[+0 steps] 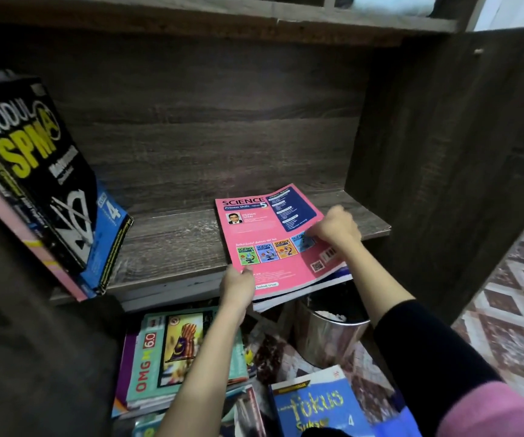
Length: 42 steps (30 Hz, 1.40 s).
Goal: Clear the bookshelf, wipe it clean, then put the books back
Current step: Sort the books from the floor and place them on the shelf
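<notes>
Since only the head view is on offer, everything comes from it. A pink Science book (267, 228) lies face-up on top of a thin stack (301, 290) of flat books on the shelf board (172, 244), right of centre, with the near edge of the pile overhanging the front lip.

The left hand (237, 287) has its grip on the near-left corner of that pile, thumb on the pink cover and the fingers apparently tucked beneath. The right hand (336, 228) sits on the right side of the cover with its fingers curled; motion blur means I cannot tell whether its grip pinches the cover or merely presses down.

At the far left of the same board a black SPM book (34, 171) and a blue book (109, 234) lean together. Below, on the floor, lie an OMG book (185, 351) on another pile and a Fokus book (314, 405), with a metal bin (327, 335) between them.

Judging by this, the pile is either coming off the board or going back on; I cannot tell which. Either way, the next move calls for both hands supporting the overhanging edge so the loose books do not fan apart.
</notes>
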{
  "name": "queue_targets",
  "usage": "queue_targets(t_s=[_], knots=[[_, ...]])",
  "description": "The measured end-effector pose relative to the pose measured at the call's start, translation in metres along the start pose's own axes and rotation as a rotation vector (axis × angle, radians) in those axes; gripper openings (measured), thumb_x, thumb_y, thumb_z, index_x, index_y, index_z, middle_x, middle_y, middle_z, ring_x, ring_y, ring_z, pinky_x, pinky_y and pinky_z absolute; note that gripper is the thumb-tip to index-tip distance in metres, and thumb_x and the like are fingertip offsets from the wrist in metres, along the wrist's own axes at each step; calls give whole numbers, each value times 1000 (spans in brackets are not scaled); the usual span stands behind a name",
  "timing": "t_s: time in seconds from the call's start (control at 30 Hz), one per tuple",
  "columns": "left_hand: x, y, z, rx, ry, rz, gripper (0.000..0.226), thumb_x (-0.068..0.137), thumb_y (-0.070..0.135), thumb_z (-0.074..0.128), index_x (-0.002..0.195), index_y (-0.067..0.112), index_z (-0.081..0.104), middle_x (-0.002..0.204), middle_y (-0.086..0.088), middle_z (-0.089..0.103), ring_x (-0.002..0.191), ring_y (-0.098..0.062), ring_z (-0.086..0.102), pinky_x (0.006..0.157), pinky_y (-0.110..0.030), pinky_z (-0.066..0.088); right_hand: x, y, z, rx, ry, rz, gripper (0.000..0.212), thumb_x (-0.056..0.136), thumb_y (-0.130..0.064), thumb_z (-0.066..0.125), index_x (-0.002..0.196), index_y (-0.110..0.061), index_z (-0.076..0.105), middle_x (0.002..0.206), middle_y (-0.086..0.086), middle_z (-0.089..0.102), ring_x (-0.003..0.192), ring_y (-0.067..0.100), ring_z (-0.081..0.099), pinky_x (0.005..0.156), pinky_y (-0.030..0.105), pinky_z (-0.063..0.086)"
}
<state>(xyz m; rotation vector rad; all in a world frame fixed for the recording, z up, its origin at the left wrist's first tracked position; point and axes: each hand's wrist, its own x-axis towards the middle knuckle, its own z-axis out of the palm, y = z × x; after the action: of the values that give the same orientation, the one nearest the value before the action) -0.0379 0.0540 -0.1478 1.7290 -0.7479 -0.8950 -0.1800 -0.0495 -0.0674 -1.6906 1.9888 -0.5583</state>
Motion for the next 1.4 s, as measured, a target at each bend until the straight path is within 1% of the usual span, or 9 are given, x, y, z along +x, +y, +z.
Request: queue_targets(t_s=[0.1,0.23,0.4,0.63,0.93,1.03,1.1,1.23,1.4], knots=[[5,5,-15,133,74,27,26,98,12,42,116,2,58,116,-15,63,104,-32,59,82,-32,45,5,-1,-15,349,-286,68,33,79,-16,76,96,-2,52,88,14,69,69,23,68,68,36,56],[2,11,-40,189,145,100,22,97,7,42,109,2,60,110,-16,65,100,-33,61,83,-35,48,-6,9,-5,503,-634,73,36,89,-13,64,122,-5,51,101,15,71,90,29,70,86,47,55],[-11,11,-69,74,108,192,19,99,8,42,107,9,58,108,-13,66,92,-26,61,80,-32,48,-31,7,-2,688,-782,-101,23,94,-2,52,113,-15,51,102,12,69,91,27,68,81,45,56],[-34,17,-117,-330,-30,92,22,100,9,41,111,17,59,99,-7,68,86,-20,64,80,-34,52,-82,-24,-29,1023,-685,-338,38,89,14,48,115,-13,54,94,12,70,77,24,70,64,38,60],[-39,45,-183,5,295,334,36,97,9,50,132,0,49,110,-3,57,84,-7,55,76,-10,44,-147,-72,10,958,-403,-735,56,89,13,46,131,-24,48,114,2,68,99,15,68,81,34,57],[-46,85,-207,4,324,464,37,98,16,50,133,6,50,125,-6,58,104,-12,56,95,-23,43,-168,-91,31,933,-268,-819,65,89,10,47,145,-21,37,122,-11,62,111,2,60,94,30,52],[-56,113,-220,-54,307,509,37,98,24,50,134,14,50,130,-3,56,119,-14,52,104,-31,40,-183,-101,47,942,-217,-843,69,92,8,47,144,-34,30,111,-12,64,103,14,63,82,36,55],[-83,154,-233,-172,215,544,48,96,35,50,141,22,40,142,2,47,129,-13,45,104,-34,39,-197,-116,90,806,-116,-904,82,94,-7,45,128,-75,13,89,25,65,64,39,61,59,56,51],[-83,169,-246,-25,243,613,88,83,36,70,151,26,15,155,-3,26,140,-9,28,110,-41,34,-215,-128,121,720,-30,-1023,75,86,-14,40,141,-55,10,74,18,65,57,29,57,61,46,47]])
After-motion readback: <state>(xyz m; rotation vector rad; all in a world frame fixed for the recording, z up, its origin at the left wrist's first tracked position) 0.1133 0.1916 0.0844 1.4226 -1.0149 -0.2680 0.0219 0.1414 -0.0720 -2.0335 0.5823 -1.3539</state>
